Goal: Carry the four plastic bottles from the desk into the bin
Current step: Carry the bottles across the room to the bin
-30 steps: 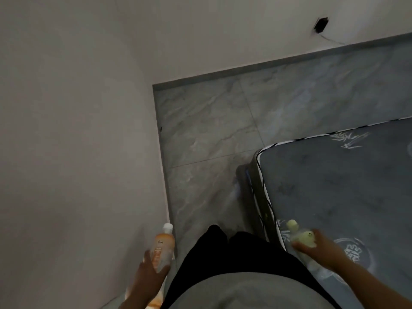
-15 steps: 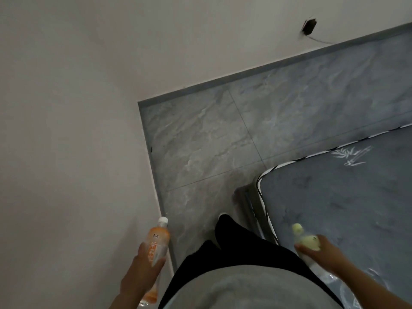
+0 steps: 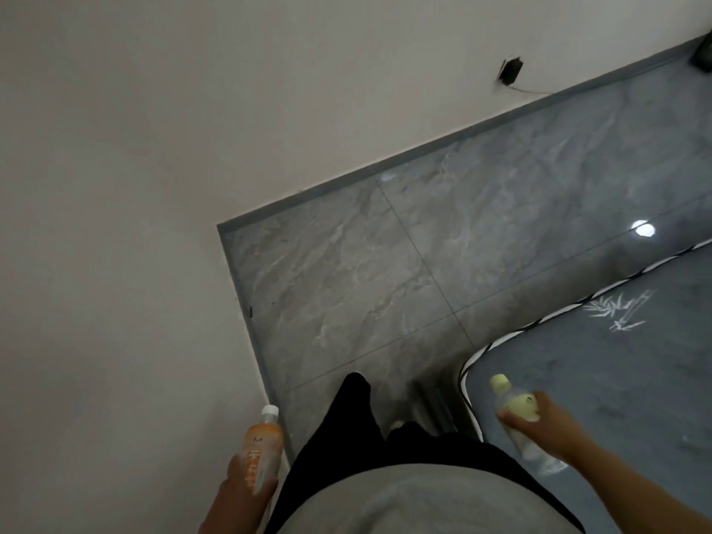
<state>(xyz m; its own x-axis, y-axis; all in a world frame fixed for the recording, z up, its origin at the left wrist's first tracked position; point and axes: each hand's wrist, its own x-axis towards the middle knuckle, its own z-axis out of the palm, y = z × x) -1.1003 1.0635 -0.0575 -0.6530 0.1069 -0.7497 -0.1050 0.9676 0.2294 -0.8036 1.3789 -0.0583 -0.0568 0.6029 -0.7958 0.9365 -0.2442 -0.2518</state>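
The orange-labelled bottle (image 3: 261,449) stands upright in the left hand (image 3: 240,491), fingers wrapped round its middle. The yellow-capped bottle (image 3: 516,418) lies tilted in the right hand (image 3: 547,427), gripped at the shoulder. Both look light, smooth and easily squashed; mid-body holds suit them. The wall (image 3: 115,264) crowds the left, the mattress (image 3: 616,379) corner the right, with open floor (image 3: 385,283) ahead. No bin shows.

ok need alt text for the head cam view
A person walking holds an orange bottle in the left hand and a clear yellow-capped bottle in the right hand, between a wall and a mattress.
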